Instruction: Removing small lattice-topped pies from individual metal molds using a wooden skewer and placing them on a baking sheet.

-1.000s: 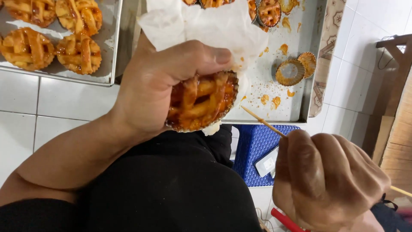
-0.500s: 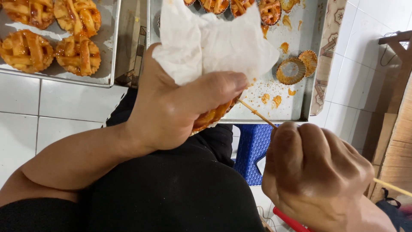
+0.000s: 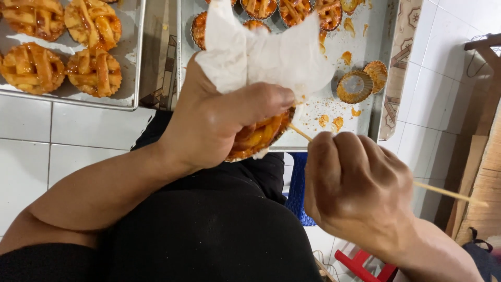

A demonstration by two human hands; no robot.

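My left hand grips a small lattice-topped tart with an orange glaze, cradled in a sheet of white paper that sticks up behind my fingers. The tart is tilted on its side, its metal rim facing right. My right hand is closed around a thin wooden skewer. The skewer's tip touches the tart's edge, and its other end pokes out past my wrist to the right.
A metal tray at the upper left holds several lattice tarts. A second tray ahead holds more tarts, crumbs and an empty fluted tin. White floor tiles, a blue item and wooden planks surround my lap.
My left hand has turned the tart from face-up to tilted on its side. My right hand has risen and brought the skewer tip against the tart's edge.
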